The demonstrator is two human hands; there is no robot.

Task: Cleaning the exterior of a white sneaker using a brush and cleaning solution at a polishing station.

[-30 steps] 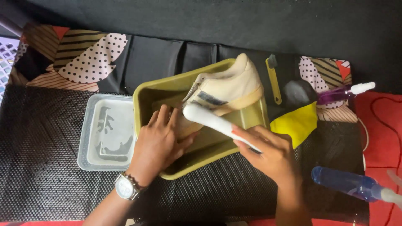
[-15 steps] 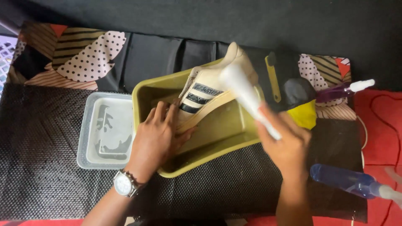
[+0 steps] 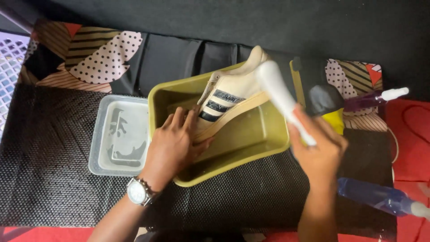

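The left hand [image 3: 172, 145], a silver wristwatch [image 3: 136, 192] on its wrist, reached in from the near edge of the table with the forearm angled up and to the right. Its fingers [image 3: 179, 118] were spread and curled over the near end of a cream leather sneaker with dark side stripes [image 3: 230, 98], gripping it and pressing it against the inside of an olive-green rectangular plastic tub [image 3: 251, 154]. The sneaker lay tilted on its side in the tub, sole turned toward the near wall, its far end resting up over the tub's far rim.

The right hand [image 3: 320, 150] rose from the near edge with the forearm nearly upright in the frame. Its fingers [image 3: 333, 139] were closed around the lower end of a white plastic brush handle [image 3: 280, 96], which slanted up and to the left until its head met the far end of the sneaker.

The tub sat near the middle of the table on a black mesh mat [image 3: 49, 170]. A clear rectangular plastic container [image 3: 118, 136] sat just beside the tub's left wall. Toward the right edge lay a blue spray bottle [image 3: 380, 199] near the right forearm, and a purple spray bottle with a white nozzle [image 3: 376, 97] farther back. A yellow cloth [image 3: 335, 120] showed just behind the right hand.
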